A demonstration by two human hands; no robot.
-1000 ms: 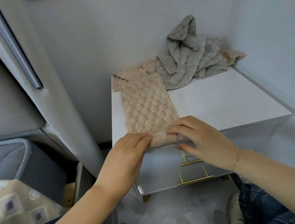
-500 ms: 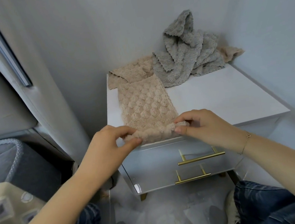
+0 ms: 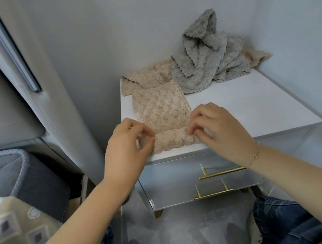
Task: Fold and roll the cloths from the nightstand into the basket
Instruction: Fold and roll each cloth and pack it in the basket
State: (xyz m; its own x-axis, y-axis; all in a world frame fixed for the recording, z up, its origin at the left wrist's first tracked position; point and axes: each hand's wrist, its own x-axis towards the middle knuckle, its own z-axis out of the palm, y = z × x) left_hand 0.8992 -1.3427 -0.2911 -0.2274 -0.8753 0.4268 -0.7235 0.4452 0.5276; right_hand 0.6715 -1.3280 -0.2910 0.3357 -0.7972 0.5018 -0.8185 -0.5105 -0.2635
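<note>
A beige bobbled cloth (image 3: 161,107), folded into a long strip, lies on the white nightstand (image 3: 245,107) with its near end curled into a short roll at the front edge. My left hand (image 3: 128,148) pinches the roll's left end. My right hand (image 3: 217,130) pinches its right end. A crumpled grey cloth (image 3: 208,55) is heaped at the back of the nightstand against the wall, partly covering another beige cloth (image 3: 257,58) whose corner shows at the right. The dark grey basket (image 3: 23,171) with a rope rim stands at the lower left.
A padded grey headboard edge (image 3: 38,100) rises between basket and nightstand. Walls close in behind and to the right of the nightstand. Two drawers with gold bar handles (image 3: 221,173) face me. A patterned bedcover (image 3: 10,225) lies at lower left, and my denim-clad knees are below.
Both hands went from pressing the strip's near end flat to lifting and curling it over. The roll is now thicker and my fingers sit at its two ends.
</note>
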